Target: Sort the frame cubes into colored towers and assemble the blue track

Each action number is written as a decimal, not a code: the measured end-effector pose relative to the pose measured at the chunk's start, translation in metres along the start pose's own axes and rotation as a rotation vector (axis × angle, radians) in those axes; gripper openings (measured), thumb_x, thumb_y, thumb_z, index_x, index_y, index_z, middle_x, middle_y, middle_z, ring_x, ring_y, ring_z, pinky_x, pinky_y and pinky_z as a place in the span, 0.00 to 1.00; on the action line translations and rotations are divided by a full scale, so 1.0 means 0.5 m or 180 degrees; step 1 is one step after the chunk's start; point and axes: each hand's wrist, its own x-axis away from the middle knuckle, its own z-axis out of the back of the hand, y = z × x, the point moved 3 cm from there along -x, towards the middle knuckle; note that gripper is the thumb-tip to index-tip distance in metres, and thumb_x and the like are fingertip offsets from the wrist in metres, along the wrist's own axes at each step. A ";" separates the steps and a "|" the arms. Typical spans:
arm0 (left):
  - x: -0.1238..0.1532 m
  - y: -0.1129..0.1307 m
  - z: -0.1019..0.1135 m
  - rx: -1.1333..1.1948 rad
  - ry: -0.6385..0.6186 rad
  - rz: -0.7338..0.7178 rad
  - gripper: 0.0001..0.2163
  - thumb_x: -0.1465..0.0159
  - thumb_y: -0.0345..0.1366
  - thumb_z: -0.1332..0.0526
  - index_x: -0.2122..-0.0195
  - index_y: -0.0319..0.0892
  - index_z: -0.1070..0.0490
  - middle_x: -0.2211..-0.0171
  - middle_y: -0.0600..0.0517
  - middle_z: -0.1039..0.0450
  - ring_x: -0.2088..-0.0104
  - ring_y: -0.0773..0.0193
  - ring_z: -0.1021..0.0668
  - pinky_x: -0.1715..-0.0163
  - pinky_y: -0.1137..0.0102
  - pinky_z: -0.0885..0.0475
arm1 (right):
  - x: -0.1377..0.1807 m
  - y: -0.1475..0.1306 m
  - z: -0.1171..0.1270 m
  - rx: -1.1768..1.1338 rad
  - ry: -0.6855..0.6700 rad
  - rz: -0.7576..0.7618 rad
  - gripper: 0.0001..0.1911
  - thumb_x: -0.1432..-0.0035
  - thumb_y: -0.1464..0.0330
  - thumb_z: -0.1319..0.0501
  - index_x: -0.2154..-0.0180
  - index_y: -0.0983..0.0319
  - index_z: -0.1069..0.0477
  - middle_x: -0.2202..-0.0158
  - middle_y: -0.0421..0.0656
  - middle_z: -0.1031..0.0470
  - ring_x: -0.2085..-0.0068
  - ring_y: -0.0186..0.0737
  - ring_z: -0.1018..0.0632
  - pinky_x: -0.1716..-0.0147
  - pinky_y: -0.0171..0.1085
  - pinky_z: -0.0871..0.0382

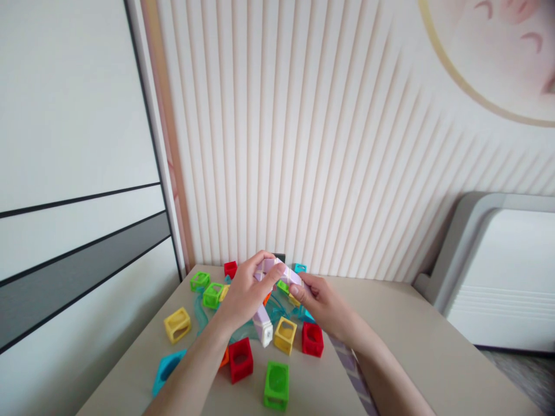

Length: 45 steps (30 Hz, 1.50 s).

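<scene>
My left hand (pixel 255 284) is closed around a lilac strip (pixel 289 273) with pale cross lines, the thumb pressed on top. My right hand (pixel 319 299) pinches the same strip further to the right. The strip bends at the left fingers, and its white-tipped end (pixel 266 334) points down below that hand. A similar lilac banded length (pixel 353 370) runs under my right forearm; I cannot tell whether it joins the held part. Nearest below the hands are a yellow hollow cube (pixel 285 335) and a red one (pixel 313 339).
Several coloured hollow cubes lie on the beige tabletop (pixel 390 323), among them a green cube (pixel 276 386), a red cube (pixel 240 359) and a blue cube (pixel 167 370). Translucent teal pieces (pixel 200 312) lie between them. A ribbed wall (pixel 277 144) stands behind, a white cabinet (pixel 78 115) left.
</scene>
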 end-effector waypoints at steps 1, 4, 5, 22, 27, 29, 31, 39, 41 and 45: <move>-0.001 -0.005 -0.004 0.0045 -0.0073 0.0042 0.14 0.35 0.50 0.38 0.65 0.43 0.30 0.77 0.59 0.36 0.78 0.69 0.31 0.77 0.76 0.36 | -0.001 0.003 0.002 0.0208 0.0114 -0.0026 0.29 0.35 0.44 0.46 0.66 0.63 0.29 0.75 0.36 0.36 0.73 0.32 0.36 0.74 0.32 0.43; -0.002 -0.014 -0.013 0.0194 -0.0239 0.0149 0.16 0.34 0.52 0.41 0.66 0.44 0.31 0.79 0.60 0.40 0.80 0.69 0.33 0.79 0.76 0.36 | -0.002 0.005 0.009 0.0666 0.0249 -0.0104 0.25 0.35 0.47 0.45 0.65 0.62 0.27 0.76 0.36 0.34 0.74 0.33 0.35 0.75 0.32 0.44; -0.002 -0.015 -0.015 0.0226 -0.0263 0.0180 0.16 0.34 0.53 0.41 0.67 0.44 0.32 0.79 0.60 0.40 0.80 0.69 0.32 0.80 0.76 0.35 | 0.000 0.003 0.011 0.0775 0.0263 -0.0122 0.23 0.34 0.48 0.45 0.64 0.62 0.27 0.76 0.36 0.32 0.74 0.33 0.34 0.75 0.32 0.45; -0.006 -0.025 -0.022 0.0413 -0.0242 0.0411 0.20 0.33 0.56 0.46 0.69 0.44 0.36 0.80 0.61 0.41 0.82 0.69 0.31 0.83 0.76 0.38 | 0.000 -0.025 0.001 0.1925 0.0909 -0.0040 0.12 0.33 0.58 0.40 0.51 0.54 0.31 0.64 0.42 0.20 0.66 0.44 0.20 0.71 0.34 0.40; -0.006 -0.020 -0.015 0.0482 0.0139 0.0269 0.19 0.33 0.56 0.45 0.69 0.44 0.38 0.79 0.62 0.43 0.83 0.72 0.34 0.84 0.78 0.40 | -0.002 -0.013 0.006 0.1325 0.0829 -0.0068 0.12 0.35 0.65 0.40 0.50 0.56 0.31 0.61 0.42 0.21 0.64 0.42 0.21 0.67 0.35 0.36; -0.005 -0.020 -0.014 0.0370 0.0204 0.0175 0.19 0.32 0.55 0.45 0.69 0.44 0.37 0.80 0.62 0.44 0.83 0.72 0.33 0.83 0.79 0.40 | -0.002 -0.013 0.008 0.1265 0.0766 0.0030 0.06 0.33 0.67 0.43 0.56 0.58 0.30 0.62 0.43 0.22 0.64 0.41 0.22 0.67 0.35 0.36; -0.004 -0.021 -0.015 0.0249 0.0216 0.0079 0.19 0.32 0.54 0.45 0.68 0.44 0.37 0.80 0.62 0.44 0.82 0.72 0.33 0.83 0.78 0.40 | 0.000 -0.018 0.012 0.1269 0.0735 0.0157 0.06 0.32 0.67 0.45 0.60 0.58 0.30 0.62 0.43 0.23 0.64 0.41 0.24 0.67 0.35 0.37; -0.002 -0.026 -0.015 0.0108 0.0193 -0.0089 0.18 0.31 0.53 0.46 0.68 0.44 0.36 0.79 0.61 0.43 0.81 0.70 0.34 0.82 0.77 0.40 | 0.006 -0.030 0.017 0.1040 0.0543 0.0188 0.05 0.33 0.67 0.42 0.64 0.59 0.30 0.67 0.39 0.25 0.68 0.37 0.27 0.68 0.33 0.40; -0.003 -0.028 -0.013 0.0014 0.0159 -0.0116 0.17 0.31 0.52 0.46 0.67 0.44 0.35 0.79 0.60 0.42 0.80 0.70 0.34 0.81 0.77 0.40 | 0.007 -0.031 0.020 0.1002 0.0471 0.0145 0.05 0.34 0.67 0.42 0.64 0.59 0.30 0.67 0.39 0.25 0.68 0.36 0.28 0.69 0.32 0.40; -0.003 -0.031 -0.011 0.0072 -0.0172 -0.0039 0.17 0.31 0.52 0.45 0.67 0.44 0.36 0.80 0.61 0.44 0.81 0.71 0.36 0.81 0.77 0.41 | 0.013 -0.033 0.029 0.0994 0.0312 0.0147 0.06 0.33 0.67 0.42 0.65 0.59 0.30 0.68 0.38 0.25 0.68 0.36 0.27 0.70 0.32 0.41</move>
